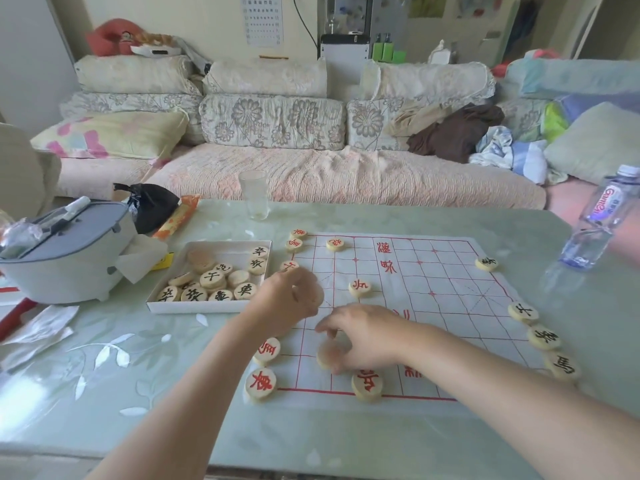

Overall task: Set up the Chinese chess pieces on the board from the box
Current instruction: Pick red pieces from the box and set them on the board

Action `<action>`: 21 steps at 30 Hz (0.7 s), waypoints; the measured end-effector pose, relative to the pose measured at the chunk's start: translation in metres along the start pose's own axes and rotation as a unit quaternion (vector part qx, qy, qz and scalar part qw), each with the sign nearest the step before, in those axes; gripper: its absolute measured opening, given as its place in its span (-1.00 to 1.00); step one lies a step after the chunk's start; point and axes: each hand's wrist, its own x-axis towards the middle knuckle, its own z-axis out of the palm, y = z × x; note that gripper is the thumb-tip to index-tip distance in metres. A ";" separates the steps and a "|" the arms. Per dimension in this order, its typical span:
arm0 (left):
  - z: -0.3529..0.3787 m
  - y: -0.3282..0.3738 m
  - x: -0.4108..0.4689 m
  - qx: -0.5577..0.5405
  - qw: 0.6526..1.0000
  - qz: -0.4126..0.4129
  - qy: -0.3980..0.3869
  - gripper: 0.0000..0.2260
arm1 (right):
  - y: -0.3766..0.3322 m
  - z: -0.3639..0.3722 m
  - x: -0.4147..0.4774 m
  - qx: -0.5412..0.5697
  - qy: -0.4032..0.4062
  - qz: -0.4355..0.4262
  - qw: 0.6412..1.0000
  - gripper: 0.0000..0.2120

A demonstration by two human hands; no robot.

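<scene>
Table point(138, 375) far edge: clear glass point(254, 195) stood | far-left corner: black bag point(152, 206), orange packet point(176, 216) just beside | left edge: grey lidded case point(69, 251) | right edge: water bottle point(602, 220) | beyond: sofa point(277, 174).

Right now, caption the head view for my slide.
Right hand holds a piece over the cloth board, left hand beside it, black pieces waiting in the box.

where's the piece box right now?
Head view, left of centre: the shallow white cardboard box sits between the grey-lidded white container and the red-lined white board's left edge.
</scene>
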 end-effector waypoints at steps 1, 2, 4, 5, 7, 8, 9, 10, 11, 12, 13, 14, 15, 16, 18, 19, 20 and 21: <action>0.001 0.001 0.000 -0.002 1.000 0.001 -0.005 -0.57 | 0.002 -0.005 0.000 0.026 0.008 0.006 1.000 -0.42; 0.001 0.002 0.001 -0.007 1.000 0.003 -0.008 -0.59 | 0.004 -0.010 0.000 0.062 0.020 0.018 0.998 -0.46; 0.002 0.005 0.002 -0.029 0.999 0.007 -0.014 -0.59 | 0.009 -0.018 0.001 0.147 0.061 0.047 0.986 -0.63; 0.002 0.008 0.003 -0.042 0.999 0.008 -0.016 -0.58 | 0.013 -0.019 0.002 0.184 0.090 0.063 0.977 -0.71; 0.004 0.012 0.005 -0.071 0.997 0.005 -0.021 -0.57 | 0.018 -0.018 0.005 0.256 0.131 0.100 0.953 -0.75; 0.006 0.015 0.005 -0.087 0.996 0.003 -0.024 -0.57 | 0.020 -0.017 0.007 0.304 0.135 0.116 0.936 -0.74; 0.009 0.018 0.006 -0.099 0.995 0.002 -0.030 -0.58 | 0.020 -0.015 0.008 0.357 0.133 0.128 0.916 -0.73; 0.012 0.021 0.006 -0.110 0.993 0.002 -0.037 -0.58 | 0.020 -0.014 0.009 0.402 0.129 0.137 0.896 -0.73; 0.015 0.023 0.007 -0.118 0.992 0.002 -0.044 -0.59 | 0.021 -0.013 0.010 0.428 0.132 0.144 0.883 -0.73; 0.018 0.026 0.009 -0.129 0.990 0.003 -0.048 -0.60 | 0.024 -0.012 0.012 0.433 0.140 0.151 0.878 -0.74; 0.021 0.028 0.011 -0.143 0.988 0.002 -0.051 -0.63 | 0.027 -0.012 0.013 0.430 0.149 0.158 0.876 -0.74; 0.023 0.029 0.014 -0.159 0.986 -0.002 -0.053 -0.68 | 0.031 -0.011 0.014 0.428 0.158 0.163 0.875 -0.75; 0.024 0.030 0.017 -0.169 0.984 -0.011 -0.056 -0.71 | 0.035 -0.011 0.015 0.428 0.164 0.166 0.873 -0.76; 0.025 0.030 0.020 -0.179 0.982 -0.021 -0.060 -0.72 | 0.039 -0.012 0.016 0.429 0.168 0.165 0.872 -0.77; 0.027 0.032 0.025 -0.208 0.975 -0.041 -0.061 -0.75 | 0.045 -0.014 0.015 0.429 0.167 0.157 0.874 -0.78; 0.029 0.034 0.027 -0.227 0.971 -0.052 -0.056 -0.77 | 0.046 -0.016 0.014 0.431 0.165 0.146 0.875 -0.75; 0.031 0.036 0.030 -0.249 0.965 -0.065 -0.047 -0.78 | 0.048 -0.018 0.013 0.433 0.163 0.134 0.876 -0.71; 0.033 0.038 0.032 -0.262 0.961 -0.077 -0.038 -0.79 | 0.048 -0.020 0.013 0.432 0.164 0.124 0.878 -0.65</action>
